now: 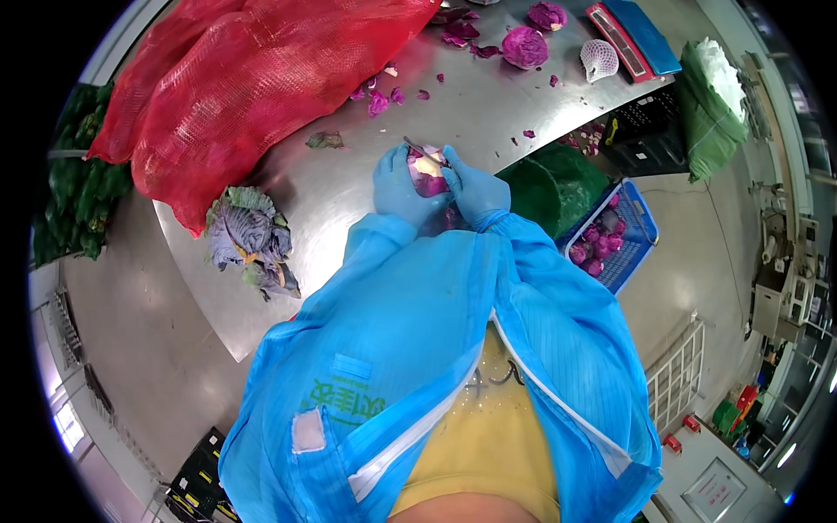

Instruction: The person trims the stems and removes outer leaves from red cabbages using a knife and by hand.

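A peeled red cabbage [429, 182] with a pale cut face at its top sits between my two blue-gloved hands, above the metal table. The fingers of my left hand [397, 185] curl round its left side. My right hand [477, 186] is closed at the cabbage's right side, gripping a small knife [420, 150]. The knife's thin dark blade slants up and left across the pale cut face, and its handle is mostly hidden by the glove. A loose cabbage leaf [325, 139] lies on the table beyond my left hand.
A big red mesh sack [261, 83] covers the table's far left, with outer leaves [248, 231] nearby. Cabbages [525, 48] and purple scraps lie at the back. Right of the table stand a green bin [558, 187] and a blue basket [641, 248] holding several cabbages.
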Tool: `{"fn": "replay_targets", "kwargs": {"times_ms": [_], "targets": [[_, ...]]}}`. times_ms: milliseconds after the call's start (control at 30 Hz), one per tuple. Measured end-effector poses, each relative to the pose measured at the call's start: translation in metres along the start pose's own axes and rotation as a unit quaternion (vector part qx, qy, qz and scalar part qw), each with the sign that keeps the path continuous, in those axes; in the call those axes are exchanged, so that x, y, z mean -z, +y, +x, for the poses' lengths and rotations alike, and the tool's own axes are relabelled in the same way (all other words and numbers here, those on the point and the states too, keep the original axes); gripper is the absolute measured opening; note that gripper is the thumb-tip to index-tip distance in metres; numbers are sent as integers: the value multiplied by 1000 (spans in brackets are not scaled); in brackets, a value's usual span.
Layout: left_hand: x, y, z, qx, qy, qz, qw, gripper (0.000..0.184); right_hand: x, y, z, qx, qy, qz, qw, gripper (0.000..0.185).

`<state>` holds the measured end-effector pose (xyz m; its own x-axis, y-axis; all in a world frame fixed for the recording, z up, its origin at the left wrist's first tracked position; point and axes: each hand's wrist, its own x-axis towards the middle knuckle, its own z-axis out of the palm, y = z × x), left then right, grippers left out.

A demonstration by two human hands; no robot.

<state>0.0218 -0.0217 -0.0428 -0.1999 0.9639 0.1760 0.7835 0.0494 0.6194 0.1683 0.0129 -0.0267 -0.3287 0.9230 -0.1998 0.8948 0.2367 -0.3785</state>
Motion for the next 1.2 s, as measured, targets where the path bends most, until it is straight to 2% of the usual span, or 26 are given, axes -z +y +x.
{"fn": "replay_targets", "kwargs": {"times_ms": [100,200,300,433,500,533,600,633,667,733,767,800,833,933,967,1000,1033,1067,1133,1167,1200], "targets": [[-2,6,3,-5,-17,35,999,95,-3,4,0,-12,18,15,1000,43],[-3,12,7,-3,-41,50,998,96,-3,8,4,-66,5,32,997,41],[-9,7,3,-39,-17,49,998,94,-5,10,9,-108,53,121,985,44],[-8,6,3,-29,-11,55,998,93,-7,14,17,-117,-5,154,981,47],[-12,8,6,-30,4,44,999,93,-25,24,24,-97,91,219,966,50],[-11,7,3,-30,2,44,999,93,-28,30,29,-99,91,220,966,50],[-7,3,1,-37,-9,22,999,93,-27,47,40,-147,25,210,966,54],[-5,2,-3,-58,0,10,998,92,-28,54,43,-136,-23,199,970,57],[-4,-1,-6,-50,-1,7,999,92,-32,57,46,-134,-18,201,970,57],[-2,-5,-14,-49,25,-27,998,92,-34,51,34,-123,0,228,966,56],[-2,-8,-15,-49,28,-26,998,92,-41,48,31,-87,49,267,959,51],[-1,-12,-16,-57,27,-40,997,93,-20,22,20,-106,59,271,955,48],[0,-16,-19,-64,22,-53,996,94,-31,20,22,-122,85,275,950,47],[4,-30,-25,-20,20,-125,992,97,-66,50,30,-213,131,287,925,42],[3,-37,-26,-44,26,-124,991,99,-102,90,39,-220,190,300,909,40],[5,-40,-25,-46,28,-122,991,99,-105,110,35,-281,204,396,850,38],[7,-41,-23,-23,31,-155,987,98,-107,128,31,-275,231,427,830,35],[8,-43,-25,2,29,-188,982,98,-75,125,14,-295,194,362,863,40],[5,-57,-21,5,27,-217,976,95,-57,123,-1,-321,190,288,882,53],[8,-56,-22,17,17,-214,977,94,-55,118,-5,-322,187,288,882,53],[14,-52,-20,28,7,-210,977,94,-55,108,-6,-307,249,292,871,59]]}}
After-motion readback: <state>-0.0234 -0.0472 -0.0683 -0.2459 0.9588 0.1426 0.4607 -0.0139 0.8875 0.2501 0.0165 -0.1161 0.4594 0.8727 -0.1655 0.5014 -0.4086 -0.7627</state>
